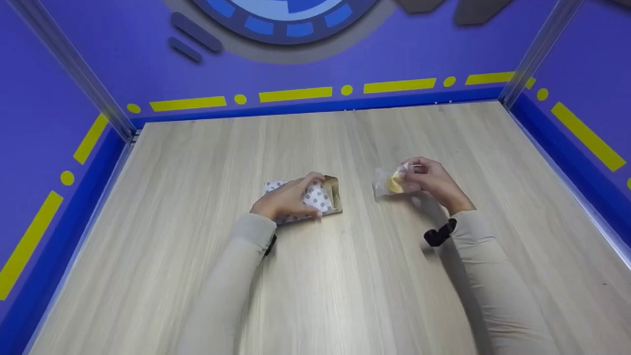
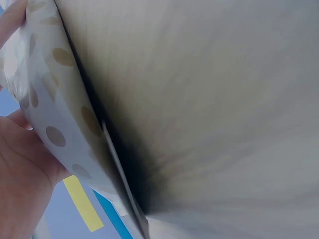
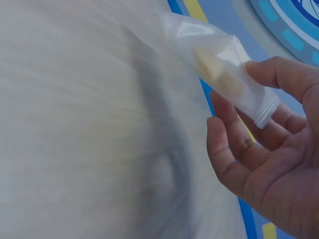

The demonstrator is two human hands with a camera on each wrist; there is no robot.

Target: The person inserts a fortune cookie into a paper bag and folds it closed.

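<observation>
Near the middle of the head view, the person's left hand point(image 1: 288, 198) is lying over a polka-dot paper box point(image 1: 315, 198), fingers curled around it and holding it down on the wooden table point(image 1: 315, 296). The box's brown open end is facing right. Just right of centre, well apart from the box, the right hand point(image 1: 434, 182) is pinching a clear plastic packet point(image 1: 389, 183) with a yellow piece inside, gripping its crimped edge point(image 3: 264, 112) between thumb and fingers, slightly above the table.
</observation>
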